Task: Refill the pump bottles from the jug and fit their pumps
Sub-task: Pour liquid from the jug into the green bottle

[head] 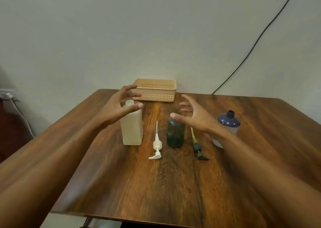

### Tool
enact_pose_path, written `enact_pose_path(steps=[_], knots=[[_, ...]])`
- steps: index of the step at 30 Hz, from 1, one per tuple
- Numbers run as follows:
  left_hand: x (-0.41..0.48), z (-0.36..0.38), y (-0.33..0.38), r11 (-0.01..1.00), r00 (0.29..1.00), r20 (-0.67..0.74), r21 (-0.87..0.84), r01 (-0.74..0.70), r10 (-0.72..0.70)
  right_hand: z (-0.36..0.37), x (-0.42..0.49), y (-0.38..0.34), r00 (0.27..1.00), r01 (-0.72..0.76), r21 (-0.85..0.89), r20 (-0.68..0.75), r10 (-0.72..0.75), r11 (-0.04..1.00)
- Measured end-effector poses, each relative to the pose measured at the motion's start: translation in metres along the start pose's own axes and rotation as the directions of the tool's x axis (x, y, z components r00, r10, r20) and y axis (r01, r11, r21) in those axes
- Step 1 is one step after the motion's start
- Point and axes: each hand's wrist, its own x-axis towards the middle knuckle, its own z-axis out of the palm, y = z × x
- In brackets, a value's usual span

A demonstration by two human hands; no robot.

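Nothing gripped: left hand (121, 104) and right hand (192, 116) both spread wide, fingers apart and lightly curved.

Right hand over the top of the dark green translucent cylindrical plastic bottle (175, 135), upright, contents unclear. Broad stretch of glossy brown wood-grain table (156, 193) between that bottle and the near edge. Just left of the bottle, flat on the wood, a white plastic pump with long dip tube (157, 145). Further left, the tall whitish translucent rectangular plastic jug (132, 132), uncapped, pale liquid inside, left hand in front of its neck. Just right of the bottle, a dark green pump with yellowish tube (198, 147), lying flat. Further right, a rounded white bottle with glossy blue shoulder (229, 121), neck open. Behind the bottle, a beige perforated plastic basket (156, 92) against the wall.
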Motion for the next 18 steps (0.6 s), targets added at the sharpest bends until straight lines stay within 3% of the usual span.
enact_pose_path(steps=[8, 18], knots=[[-0.020, 0.008, -0.015, 0.992, 0.996, 0.000, -0.095, 0.085, -0.085, 0.022, -0.015, 0.022, 0.993, -0.083, 0.049, 0.088, 0.079, 0.995], [-0.030, 0.012, -0.043, 0.968, 0.988, 0.050, -0.197, 0.153, -0.146, 0.028, -0.025, 0.028, 0.997, -0.055, 0.094, 0.057, 0.050, 0.994]])
